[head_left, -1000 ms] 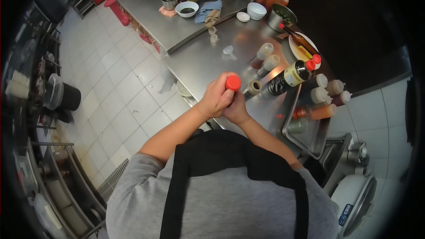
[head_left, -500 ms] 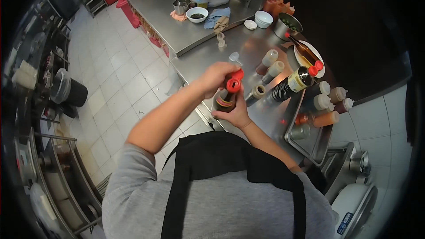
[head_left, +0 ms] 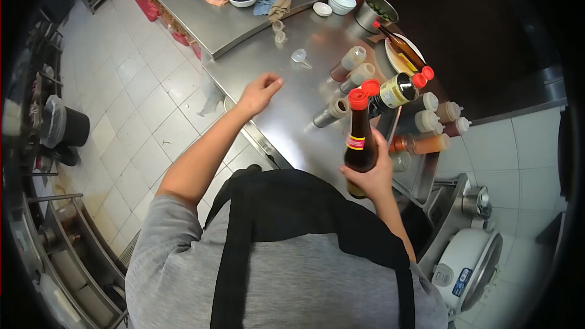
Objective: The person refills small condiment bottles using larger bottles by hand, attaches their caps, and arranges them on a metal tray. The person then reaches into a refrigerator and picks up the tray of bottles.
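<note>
My right hand (head_left: 373,170) is wrapped round the lower part of a dark glass sauce bottle (head_left: 361,149). Its red flip cap (head_left: 359,99) is up, and the bottle stands nearly upright above the counter's near edge. Over the counter's left edge, my left hand (head_left: 261,94) holds nothing, its fingers loosely bent and the thumb apart. A small clear funnel (head_left: 298,55) lies on the steel beyond it. Between the hands stands an uncapped squeeze bottle (head_left: 329,114) with dark contents. Two more squeeze bottles (head_left: 348,64) are behind it, beside a large soy sauce bottle (head_left: 395,92).
A metal tray (head_left: 420,184) at the right holds several sauce bottles. Behind are a plate (head_left: 394,55) with a brown bottle (head_left: 407,50) on it, a metal pot (head_left: 367,19) and white bowls (head_left: 342,1). A raised steel table (head_left: 201,6) carries cloths and a bowl.
My left hand has let go of the red cap and moved left. My right hand has carried the sauce bottle to the right, and the camera view has shifted.
</note>
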Demonstrator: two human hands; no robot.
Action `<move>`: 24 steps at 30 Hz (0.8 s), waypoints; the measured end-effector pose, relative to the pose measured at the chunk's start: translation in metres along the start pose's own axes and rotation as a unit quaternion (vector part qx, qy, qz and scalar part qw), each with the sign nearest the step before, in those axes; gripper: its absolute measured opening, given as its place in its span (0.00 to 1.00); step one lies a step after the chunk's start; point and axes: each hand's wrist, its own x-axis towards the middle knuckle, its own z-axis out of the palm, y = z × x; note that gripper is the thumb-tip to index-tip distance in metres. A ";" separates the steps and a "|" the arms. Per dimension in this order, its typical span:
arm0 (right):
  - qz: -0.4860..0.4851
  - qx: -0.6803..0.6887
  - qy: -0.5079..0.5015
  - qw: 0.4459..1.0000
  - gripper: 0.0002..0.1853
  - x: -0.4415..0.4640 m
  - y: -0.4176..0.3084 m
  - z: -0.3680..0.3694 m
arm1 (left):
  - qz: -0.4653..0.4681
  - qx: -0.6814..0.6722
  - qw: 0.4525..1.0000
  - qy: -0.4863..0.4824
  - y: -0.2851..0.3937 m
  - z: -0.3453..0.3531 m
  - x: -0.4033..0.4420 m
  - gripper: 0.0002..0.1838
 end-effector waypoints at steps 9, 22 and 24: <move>0.105 -0.210 -0.054 0.971 0.48 -0.009 0.018 -0.038 | 0.079 0.489 0.855 0.152 -0.086 -0.006 0.013 0.32; 0.137 -0.285 -0.098 0.944 0.49 0.005 0.021 -0.043 | 0.054 0.491 0.858 0.137 -0.080 -0.008 0.010 0.33; 0.123 -0.293 -0.102 0.942 0.49 0.009 0.018 -0.046 | 0.059 0.486 0.860 0.141 -0.082 -0.008 0.010 0.32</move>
